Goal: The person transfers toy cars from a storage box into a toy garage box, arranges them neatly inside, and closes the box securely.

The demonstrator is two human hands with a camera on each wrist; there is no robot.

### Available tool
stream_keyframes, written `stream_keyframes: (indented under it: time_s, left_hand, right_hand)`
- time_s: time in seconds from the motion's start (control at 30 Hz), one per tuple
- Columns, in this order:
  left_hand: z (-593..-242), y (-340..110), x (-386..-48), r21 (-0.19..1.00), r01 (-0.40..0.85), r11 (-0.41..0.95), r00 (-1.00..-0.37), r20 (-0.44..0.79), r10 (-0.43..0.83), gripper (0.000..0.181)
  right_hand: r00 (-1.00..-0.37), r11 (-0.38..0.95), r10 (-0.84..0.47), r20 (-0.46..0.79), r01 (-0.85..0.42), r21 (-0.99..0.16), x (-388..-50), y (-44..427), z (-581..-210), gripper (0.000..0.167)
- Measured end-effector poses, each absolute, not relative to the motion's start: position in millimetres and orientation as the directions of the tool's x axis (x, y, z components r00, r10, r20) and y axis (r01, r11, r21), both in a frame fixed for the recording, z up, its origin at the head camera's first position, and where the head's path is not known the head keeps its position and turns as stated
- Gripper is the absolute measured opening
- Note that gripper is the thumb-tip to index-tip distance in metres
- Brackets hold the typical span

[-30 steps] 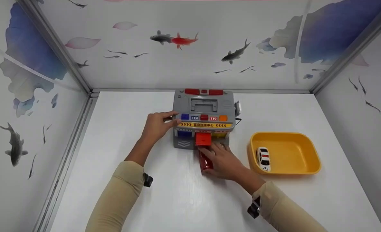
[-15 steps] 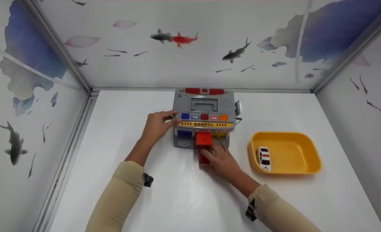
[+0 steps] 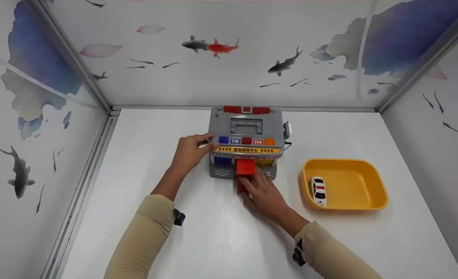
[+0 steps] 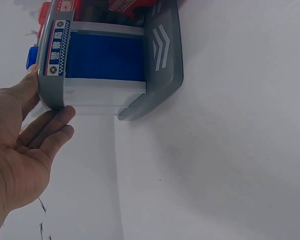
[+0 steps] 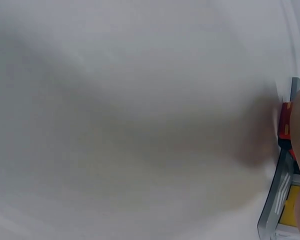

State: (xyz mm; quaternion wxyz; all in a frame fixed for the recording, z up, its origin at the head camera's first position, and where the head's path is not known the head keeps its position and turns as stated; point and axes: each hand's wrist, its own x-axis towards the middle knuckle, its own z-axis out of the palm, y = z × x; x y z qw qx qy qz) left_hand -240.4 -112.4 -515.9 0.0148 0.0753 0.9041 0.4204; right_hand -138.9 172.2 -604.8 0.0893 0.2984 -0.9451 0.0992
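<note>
Left of the toy station (image 3: pixel 248 146), a smooth white wall (image 3: pixel 78 120) carries a printed grey fish (image 3: pixel 21 172) and soft-edged blue blots (image 3: pixel 43 46). Nearer the station, a tan cloth sleeve (image 3: pixel 145 228) with a folded cuff crosses above the glossy white desk (image 3: pixel 198 240). Out of it comes the left hand (image 3: pixel 188 154), which pinches the station's left roof edge between thumb and fingers. The station itself is a boxy, round-cornered shell of grey plastic, with a recessed handle (image 3: pixel 247 121) on its roof and squarish coloured buttons (image 3: pixel 246 140) above a yellow sign strip (image 3: pixel 248 150). Across its front run a flat blue door (image 4: pixel 107 57), a red flap (image 3: pixel 245 167) jutting forward at the middle, and a yellow door (image 3: pixel 265 162). Just below that flap sits a red toy vehicle (image 3: pixel 241 188), mostly hidden by the right hand (image 3: pixel 266 195), which grips it; exactly how each fingertip lies, I cannot tell. Right of the station, well apart, a yellow tray (image 3: pixel 383 195) with rounded corners and smooth walls holds a white toy car (image 3: pixel 318 191) along its left side.
</note>
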Motion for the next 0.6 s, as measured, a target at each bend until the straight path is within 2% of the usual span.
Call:
stream_keyframes:
  time_s: [0.3, 0.6]
  left_hand:
    - [-516.9, -111.9, -239.7, 0.771, 0.126, 0.624, -0.987, 0.037, 0.153, 0.044]
    - [-516.2, -112.0, -239.7, 0.776, 0.106, 0.622, -0.989, 0.019, 0.145, 0.046]
  right_hand:
    - [-0.835, 0.83, -0.514, 0.198, -0.542, -0.132, -141.6, 167.5, -602.7, 0.061]
    - [-0.825, 0.846, -0.511, 0.243, -0.533, -0.031, -143.7, 168.0, -605.9, 0.054]
